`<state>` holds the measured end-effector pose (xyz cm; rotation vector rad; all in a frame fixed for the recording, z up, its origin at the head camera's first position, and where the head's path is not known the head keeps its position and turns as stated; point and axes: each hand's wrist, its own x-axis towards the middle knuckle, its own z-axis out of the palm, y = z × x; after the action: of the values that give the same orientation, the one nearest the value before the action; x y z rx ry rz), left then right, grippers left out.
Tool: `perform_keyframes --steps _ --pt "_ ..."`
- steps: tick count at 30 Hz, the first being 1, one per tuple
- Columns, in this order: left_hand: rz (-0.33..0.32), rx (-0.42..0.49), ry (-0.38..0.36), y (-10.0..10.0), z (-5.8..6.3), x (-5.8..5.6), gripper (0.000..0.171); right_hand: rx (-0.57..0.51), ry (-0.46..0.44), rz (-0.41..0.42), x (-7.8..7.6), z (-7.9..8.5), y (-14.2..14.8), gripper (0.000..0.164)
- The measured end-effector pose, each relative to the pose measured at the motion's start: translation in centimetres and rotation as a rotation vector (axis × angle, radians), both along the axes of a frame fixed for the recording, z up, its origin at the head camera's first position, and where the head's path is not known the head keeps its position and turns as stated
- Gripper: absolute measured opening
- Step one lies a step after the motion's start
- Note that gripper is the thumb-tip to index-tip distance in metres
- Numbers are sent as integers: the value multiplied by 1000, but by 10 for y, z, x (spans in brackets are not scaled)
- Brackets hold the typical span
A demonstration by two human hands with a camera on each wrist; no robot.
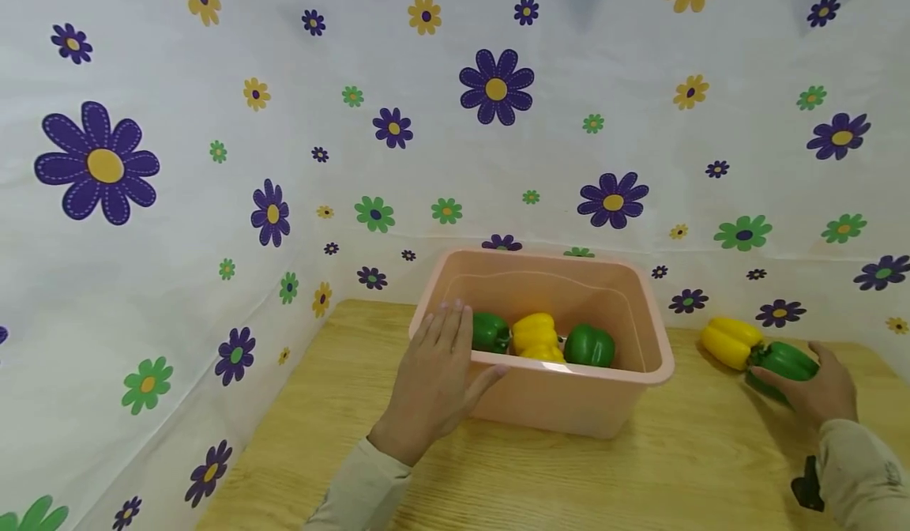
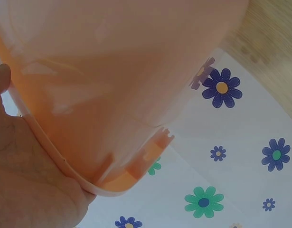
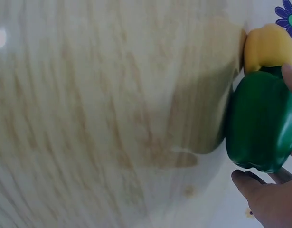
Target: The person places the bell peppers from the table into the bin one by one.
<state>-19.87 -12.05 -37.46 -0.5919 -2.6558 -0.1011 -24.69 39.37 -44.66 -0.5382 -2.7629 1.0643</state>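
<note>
A pink plastic bin [image 1: 547, 397] stands on the wooden table. My left hand [image 1: 434, 373] rests on its front-left rim, fingers straight and thumb spread along the front; the left wrist view shows the palm [image 2: 32, 175] against the rim. Inside lie a green bell pepper [image 1: 489, 332], partly hidden by that hand, a yellow one [image 1: 535, 335] and another green one [image 1: 590, 346]. Off to the right, my right hand [image 1: 828, 385] curls round a green bell pepper [image 3: 259, 121] on the table, thumb by its stem end. A yellow bell pepper [image 1: 728, 341] touches that stem end.
White flower-patterned sheeting [image 1: 426, 80] hangs behind and to the left of the table [image 1: 540, 476]. A small black object [image 1: 807, 485] shows beside the right sleeve. Bare wood lies between the bin and the right-hand peppers.
</note>
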Motion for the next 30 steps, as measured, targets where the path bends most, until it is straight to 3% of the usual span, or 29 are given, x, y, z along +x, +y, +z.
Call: perform_keyframes --steps 13,30 --pt "7 -11 12 2 -1 -1 89 63 5 22 -4 -7 6 94" --pt "17 -12 3 4 1 -1 89 36 -28 -2 1 -2 5 97"
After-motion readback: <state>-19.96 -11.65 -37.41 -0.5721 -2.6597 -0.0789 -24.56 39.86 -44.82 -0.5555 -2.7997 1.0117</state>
